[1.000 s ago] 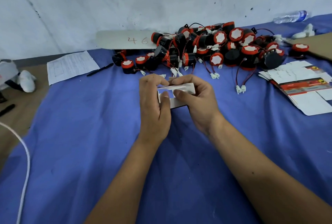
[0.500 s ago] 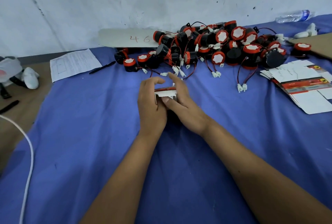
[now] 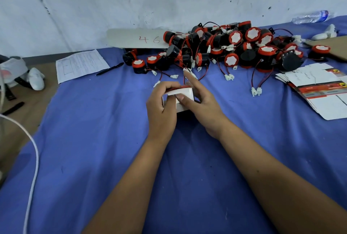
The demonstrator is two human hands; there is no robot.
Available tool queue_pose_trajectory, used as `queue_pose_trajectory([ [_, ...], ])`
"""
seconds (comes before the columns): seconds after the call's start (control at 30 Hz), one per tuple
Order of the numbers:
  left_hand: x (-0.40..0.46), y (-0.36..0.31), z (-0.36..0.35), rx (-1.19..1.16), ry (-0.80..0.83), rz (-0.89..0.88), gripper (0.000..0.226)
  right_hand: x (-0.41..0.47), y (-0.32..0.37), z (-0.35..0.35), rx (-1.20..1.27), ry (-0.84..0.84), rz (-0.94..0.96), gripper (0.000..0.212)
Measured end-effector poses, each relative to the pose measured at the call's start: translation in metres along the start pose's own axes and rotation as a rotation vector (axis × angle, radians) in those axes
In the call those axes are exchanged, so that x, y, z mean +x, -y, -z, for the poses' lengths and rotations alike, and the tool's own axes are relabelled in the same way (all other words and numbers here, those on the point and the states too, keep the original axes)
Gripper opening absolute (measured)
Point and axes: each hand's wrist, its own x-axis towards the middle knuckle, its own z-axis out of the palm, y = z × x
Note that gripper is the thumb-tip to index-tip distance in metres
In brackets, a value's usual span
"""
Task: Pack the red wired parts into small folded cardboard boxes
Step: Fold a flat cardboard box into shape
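cloth (image 3: 93, 140): blue
parts (image 3: 234, 50): red rims, black bodies, white faces
box (image 3: 183, 102): white, red edge
flat cartons (image 3: 319, 91): white, red band

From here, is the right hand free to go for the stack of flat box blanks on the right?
Probably not yet: the right hand and left hand both hold the small box. The flat box blanks lie uncovered, nothing between.

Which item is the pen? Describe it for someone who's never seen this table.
Start at the blue cloth and go to its far left corner, where a printed sheet lies. The pen lies at that sheet's right edge: thin, black, wireless, unlike the round red parts beyond.
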Motion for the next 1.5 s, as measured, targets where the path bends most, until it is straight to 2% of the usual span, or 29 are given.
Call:
queue_pose_trajectory([
  [0.1,-0.001,0.002,0.001,0.024,0.140,0.002,0.038,0.000,-0.001,0.001,-0.024,-0.013,0.046,0.037],
  [0.17,-0.003,0.001,0.000,0.039,0.222,0.030,0.049,0.000,0.000,0.001,-0.040,-0.081,0.079,0.032],
  [0.27,-0.005,-0.007,-0.003,-0.131,0.298,0.139,0.064,0.001,0.003,0.002,-0.048,-0.133,0.103,0.024],
  [0.37,-0.005,-0.009,-0.005,-0.344,0.347,0.232,0.064,0.001,0.000,0.001,-0.069,-0.204,0.112,0.010],
  [0.47,-0.004,-0.010,-0.006,-0.490,0.368,0.308,0.059,0.001,-0.001,0.000,-0.016,-0.247,0.091,0.015],
  [0.53,-0.001,-0.008,-0.005,-0.502,0.359,0.318,0.050,0.002,0.000,0.000,0.004,-0.256,0.089,0.018],
  [0.63,-0.003,-0.006,-0.006,-0.304,0.325,0.261,0.048,0.001,0.001,0.000,-0.003,-0.242,0.113,0.021],
  [0.8,-0.006,0.001,-0.017,-0.141,0.153,0.205,0.047,-0.001,0.001,-0.001,-0.086,-0.210,0.159,0.017],
  [0.93,-0.004,0.004,-0.012,-0.108,0.016,0.219,0.034,-0.005,0.000,-0.008,-0.173,-0.046,0.149,0.025],
  [1.07,0.001,0.007,-0.002,-0.056,-0.036,0.167,0.029,-0.007,0.000,-0.009,-0.110,0.120,0.051,0.045],
  [1.17,0.004,0.008,0.003,-0.036,-0.021,0.136,0.029,-0.008,0.006,-0.010,-0.048,0.052,0.018,0.048],
  [1.27,0.004,0.007,0.003,-0.064,0.010,0.132,0.032,-0.006,0.008,-0.007,-0.041,-0.066,0.057,0.033],
  [1.4,0.005,0.001,0.005,-0.150,-0.058,0.145,0.056,-0.005,0.006,0.000,-0.159,-0.029,0.104,0.028],
  [1.5,0.005,-0.002,0.004,-0.172,-0.073,0.118,0.057,-0.004,0.006,0.000,-0.101,-0.040,0.113,0.034],
])
